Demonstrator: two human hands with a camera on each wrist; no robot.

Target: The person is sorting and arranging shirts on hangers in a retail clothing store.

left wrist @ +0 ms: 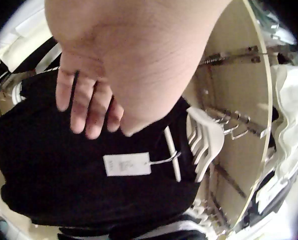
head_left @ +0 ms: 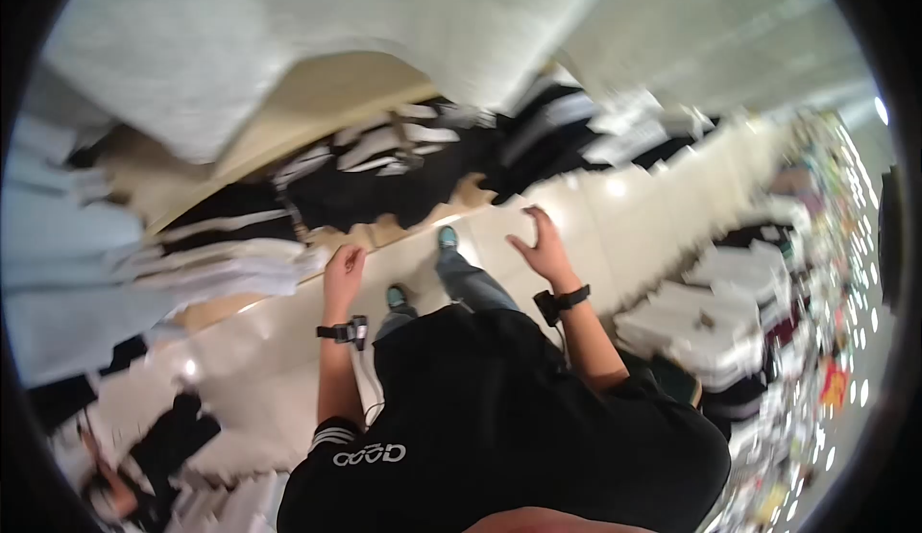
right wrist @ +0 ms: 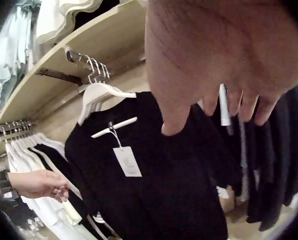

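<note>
In the head view my left hand (head_left: 344, 270) hovers before the clothes rack, its fingers loosely bent and holding nothing. My right hand (head_left: 547, 251) is held out over the pale floor with thumb and fingers spread apart. A black top (right wrist: 164, 165) hangs on a white hanger (right wrist: 96, 99) in the right wrist view, a white price tag (right wrist: 127, 161) dangling at its neck. The right hand's fingers overlap that top's upper side. From the left wrist, the relaxed left fingers (left wrist: 93, 112) appear in front of black cloth, just above its tag (left wrist: 127, 164).
A wooden shelf (right wrist: 84, 47) runs above the hanging rails. White garments (head_left: 711, 312) are stacked on a display at the right. Light blue clothes (head_left: 67, 264) hang at the far left, and another person's arm (head_left: 110, 475) shows at lower left.
</note>
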